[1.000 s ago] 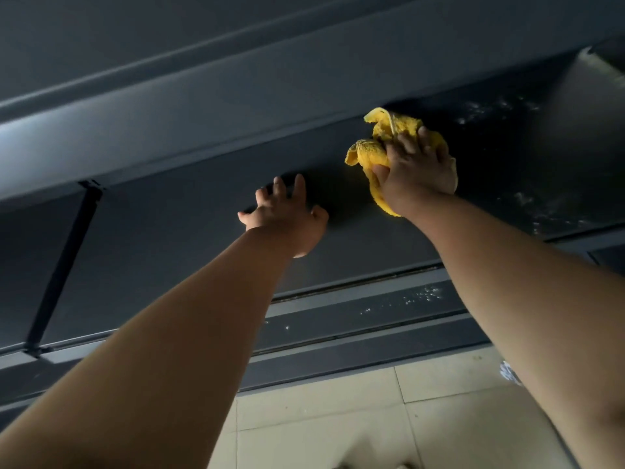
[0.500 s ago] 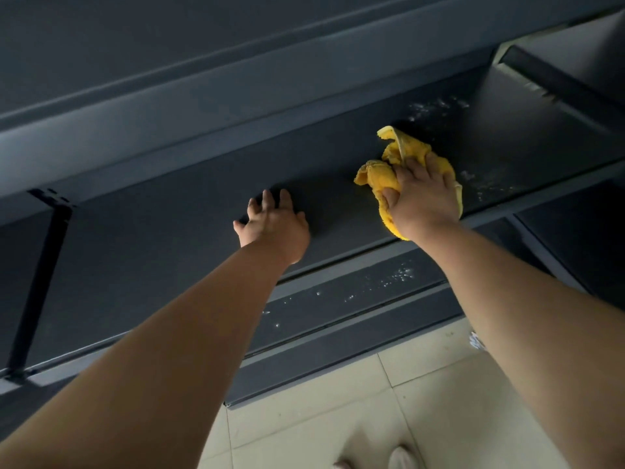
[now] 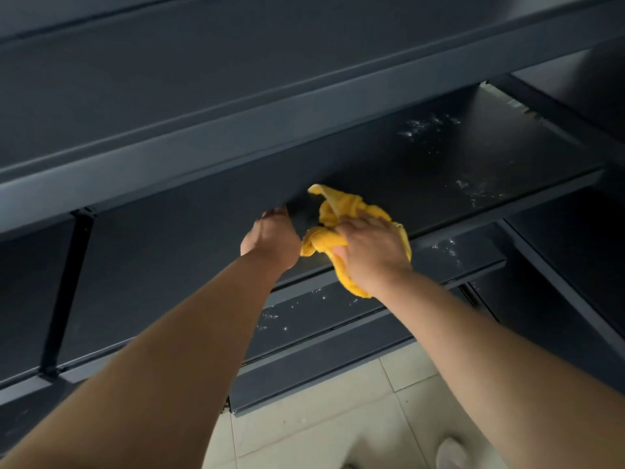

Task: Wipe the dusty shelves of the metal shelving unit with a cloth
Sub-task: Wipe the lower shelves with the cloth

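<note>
At centre frame, the left hand [image 3: 270,238] is resting on the dark metal shelf [image 3: 439,177], fingers reaching forward and holding nothing. Just right, the right hand [image 3: 370,253] is clutching a bunched yellow cloth [image 3: 341,204] against the shelf, with the cloth's long axis running and its free tip pointing toward upper left. White dust specks [image 3: 426,125] are lying at upper right.

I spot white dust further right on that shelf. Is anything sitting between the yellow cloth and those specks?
Nothing visible. Bare shelf runs from the yellow cloth in the right hand to the dust specks; the left hand rests on the cloth's other side.
</note>
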Available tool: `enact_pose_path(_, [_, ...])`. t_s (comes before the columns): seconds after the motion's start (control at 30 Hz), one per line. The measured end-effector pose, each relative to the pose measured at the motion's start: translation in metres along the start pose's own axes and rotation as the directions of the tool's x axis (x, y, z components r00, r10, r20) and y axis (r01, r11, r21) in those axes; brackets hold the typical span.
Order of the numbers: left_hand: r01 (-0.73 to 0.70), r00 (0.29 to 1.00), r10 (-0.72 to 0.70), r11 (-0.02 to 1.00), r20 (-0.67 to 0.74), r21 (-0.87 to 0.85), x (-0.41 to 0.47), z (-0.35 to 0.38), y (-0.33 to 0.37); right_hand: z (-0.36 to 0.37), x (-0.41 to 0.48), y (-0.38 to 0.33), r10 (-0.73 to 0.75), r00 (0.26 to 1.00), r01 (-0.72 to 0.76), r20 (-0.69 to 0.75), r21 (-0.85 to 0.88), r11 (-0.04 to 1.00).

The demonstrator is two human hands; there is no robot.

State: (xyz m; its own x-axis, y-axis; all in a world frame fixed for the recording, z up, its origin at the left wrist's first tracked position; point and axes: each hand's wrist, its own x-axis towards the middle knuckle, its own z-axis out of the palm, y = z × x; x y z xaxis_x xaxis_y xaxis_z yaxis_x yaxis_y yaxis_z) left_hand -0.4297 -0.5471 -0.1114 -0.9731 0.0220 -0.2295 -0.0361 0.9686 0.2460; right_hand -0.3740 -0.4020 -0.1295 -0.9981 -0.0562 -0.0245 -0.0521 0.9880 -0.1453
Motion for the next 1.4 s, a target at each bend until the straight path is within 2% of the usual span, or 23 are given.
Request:
enact_pose_path(0.07, [0.084, 0.995, -0.088, 0.992, -0.042, -0.092, -0.003, -0.005, 0.001, -0.014, 0.001, -0.001, 0.003, 0.999, -0.008, 0.032, 0.149, 0.989])
enact_pose_path(0.1, [0.107, 0.992, -0.115, 0.985, -0.055, -0.133, -0.003, -0.007, 0.002, -0.023, 0.003, 0.005, 0.049, 0.997, -0.067, 0.064, 0.314, 0.947])
enact_pose_path(0.17, [0.125, 0.987, -0.141, 0.974, -0.072, -0.189, -0.003, -0.011, 0.009, -0.041, 0.010, 0.025, 0.157, 0.980, -0.199, 0.122, 0.656, 0.728])
enact_pose_path(0.2, [0.127, 0.987, -0.145, 0.970, -0.075, -0.205, -0.002, -0.013, 0.014, -0.047, 0.015, 0.039, 0.218, 0.970, -0.226, 0.106, 0.720, 0.656])
enact_pose_path(0.23, [0.125, 0.986, -0.144, 0.969, -0.079, -0.214, -0.002, -0.014, 0.021, -0.053, 0.018, 0.054, 0.267, 0.961, -0.239, 0.073, 0.708, 0.665])
enact_pose_path(0.27, [0.114, 0.988, -0.135, 0.969, -0.082, -0.221, -0.002, -0.014, 0.030, -0.057, 0.021, 0.069, 0.311, 0.950, -0.262, 0.038, 0.643, 0.720])
enact_pose_path(0.37, [0.045, 0.994, -0.068, 0.968, -0.081, -0.249, -0.005, -0.011, 0.064, -0.059, 0.025, 0.114, 0.402, 0.914, -0.352, -0.061, 0.377, 0.857])
enact_pose_path(0.43, [-0.020, 0.996, -0.005, 0.962, -0.092, -0.273, -0.007, -0.003, 0.089, -0.058, 0.022, 0.138, 0.407, 0.910, -0.371, -0.080, 0.286, 0.884])
enact_pose_path(0.53, [-0.083, 0.996, 0.077, 0.957, -0.034, -0.277, -0.007, 0.017, 0.129, -0.060, 0.015, 0.166, 0.333, 0.937, -0.305, -0.105, 0.221, 0.926])
enact_pose_path(0.6, [-0.126, 0.990, 0.136, 0.960, 0.025, -0.252, -0.007, 0.034, 0.158, -0.062, 0.010, 0.184, 0.294, 0.951, -0.270, -0.100, 0.202, 0.941])
enact_pose_path(0.7, [-0.126, 0.989, 0.137, 0.979, 0.062, -0.164, -0.005, 0.055, 0.193, -0.064, 0.005, 0.216, 0.309, 0.948, -0.291, -0.074, 0.191, 0.938])
enact_pose_path(0.83, [-0.110, 0.993, 0.106, 0.990, 0.048, 0.087, 0.003, 0.076, 0.211, -0.066, 0.002, 0.261, 0.367, 0.929, -0.355, -0.042, 0.176, 0.918])
enact_pose_path(0.93, [-0.116, 0.993, 0.113, 0.978, 0.024, 0.175, 0.009, 0.081, 0.224, -0.062, -0.001, 0.285, 0.400, 0.916, -0.393, -0.003, 0.186, 0.901])
enact_pose_path(1.13, [-0.134, 0.991, 0.133, 0.975, 0.018, 0.178, 0.026, 0.086, 0.267, -0.058, -0.003, 0.315, 0.305, 0.952, -0.304, 0.028, 0.206, 0.930])
enact_pose_path(1.4, [-0.180, 0.982, 0.186, 0.967, -0.017, 0.179, 0.042, 0.103, 0.341, -0.064, -0.010, 0.347, 0.179, 0.983, -0.178, 0.028, 0.342, 0.923])
